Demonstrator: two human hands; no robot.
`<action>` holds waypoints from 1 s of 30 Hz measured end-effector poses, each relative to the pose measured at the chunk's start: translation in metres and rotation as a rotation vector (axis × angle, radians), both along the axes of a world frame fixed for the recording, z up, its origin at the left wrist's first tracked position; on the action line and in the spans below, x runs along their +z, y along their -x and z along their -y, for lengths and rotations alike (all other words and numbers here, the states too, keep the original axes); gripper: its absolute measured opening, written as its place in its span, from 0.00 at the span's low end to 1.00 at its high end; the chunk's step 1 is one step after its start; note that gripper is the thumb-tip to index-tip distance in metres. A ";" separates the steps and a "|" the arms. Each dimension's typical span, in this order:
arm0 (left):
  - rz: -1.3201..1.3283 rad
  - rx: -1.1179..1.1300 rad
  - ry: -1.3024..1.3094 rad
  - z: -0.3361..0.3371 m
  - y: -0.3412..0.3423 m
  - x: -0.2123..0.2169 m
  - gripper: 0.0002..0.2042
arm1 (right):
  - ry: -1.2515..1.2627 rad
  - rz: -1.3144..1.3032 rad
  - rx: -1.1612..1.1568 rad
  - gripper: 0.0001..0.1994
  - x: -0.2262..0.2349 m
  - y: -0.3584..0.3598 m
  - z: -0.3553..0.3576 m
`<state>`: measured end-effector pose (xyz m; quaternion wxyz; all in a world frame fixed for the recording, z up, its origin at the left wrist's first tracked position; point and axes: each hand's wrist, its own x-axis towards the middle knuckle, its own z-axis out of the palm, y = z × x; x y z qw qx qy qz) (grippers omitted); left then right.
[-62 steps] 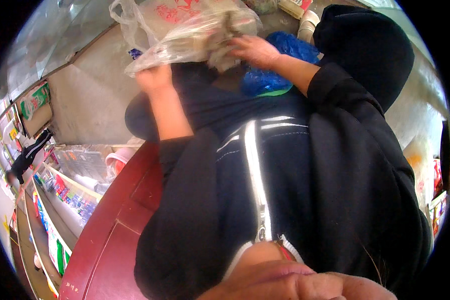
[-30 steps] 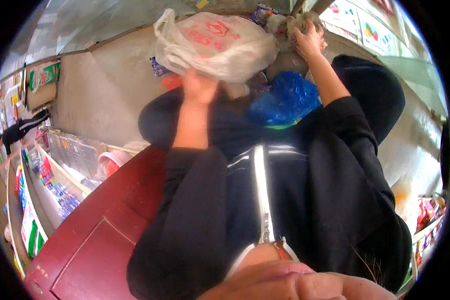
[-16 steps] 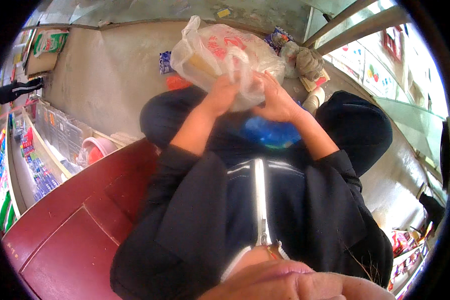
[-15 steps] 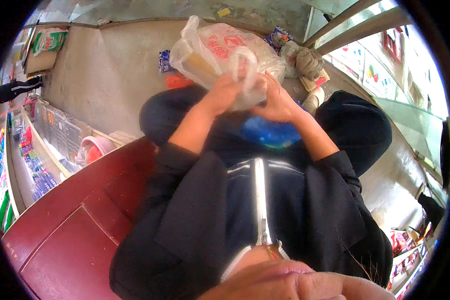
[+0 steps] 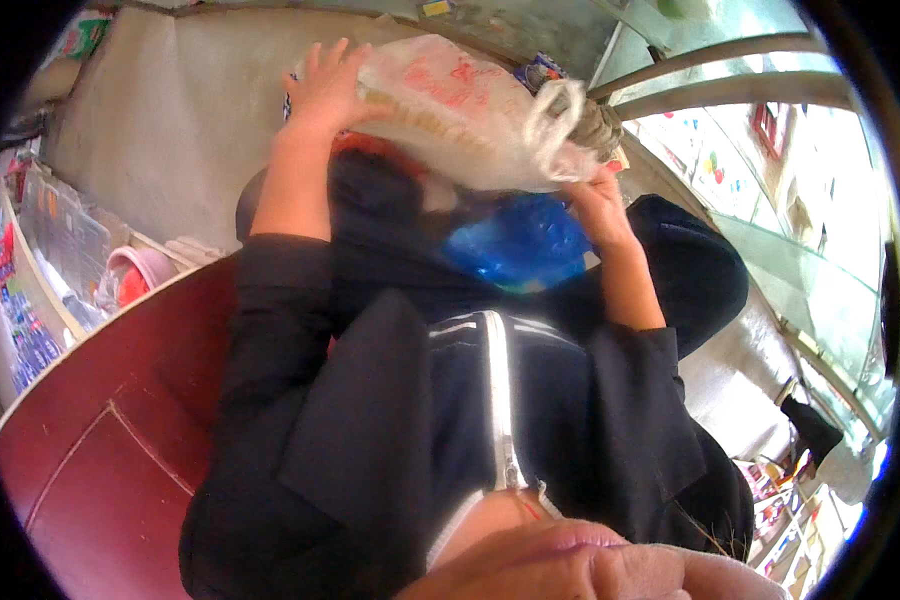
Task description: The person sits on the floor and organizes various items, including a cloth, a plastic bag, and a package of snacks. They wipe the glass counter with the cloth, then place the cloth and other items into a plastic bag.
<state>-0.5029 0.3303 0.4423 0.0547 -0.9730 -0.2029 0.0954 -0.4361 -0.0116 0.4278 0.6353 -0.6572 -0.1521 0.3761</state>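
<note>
A white translucent plastic bag [image 5: 460,100] with red print lies on its side beyond my knees, and something yellowish shows faintly through it. My left hand [image 5: 328,92] rests against the bag's left end, fingers spread and pointing away from me. At the other end, my right hand [image 5: 600,205] pinches the plastic close to the bag's looped handle [image 5: 555,125]. On my lap, just below the white bag, sits a shiny blue plastic bag [image 5: 520,243]; its contents cannot be made out. Something orange-red [image 5: 375,148] peeks out under the white bag's left part.
A dark red padded seat [image 5: 120,430] is at my left. Past it, a low shelf holds a pink basin [image 5: 145,270] and packaged goods [image 5: 25,330]. Glass panels [image 5: 810,230] with curved rails [image 5: 740,90] rise on the right. Blue packaging [image 5: 540,70] lies behind the bag.
My hands have moved apart: the left out to the bag's far-left end with fingers spreading, the right toward the right with the handle end. The white bag lies lower and more stretched out.
</note>
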 end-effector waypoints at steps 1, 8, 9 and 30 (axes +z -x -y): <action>0.035 0.069 0.062 -0.003 0.003 0.002 0.35 | -0.080 -0.071 -0.070 0.15 -0.001 -0.007 0.006; 0.367 0.078 0.575 -0.021 0.009 0.013 0.19 | -0.621 -0.090 -0.210 0.41 0.049 -0.029 0.004; 0.515 -0.001 0.644 -0.009 0.008 0.020 0.17 | -0.588 -0.103 -0.252 0.35 0.046 -0.032 0.010; 0.477 -0.920 0.951 0.150 0.007 0.000 0.12 | 0.259 0.261 0.519 0.21 -0.020 0.008 -0.005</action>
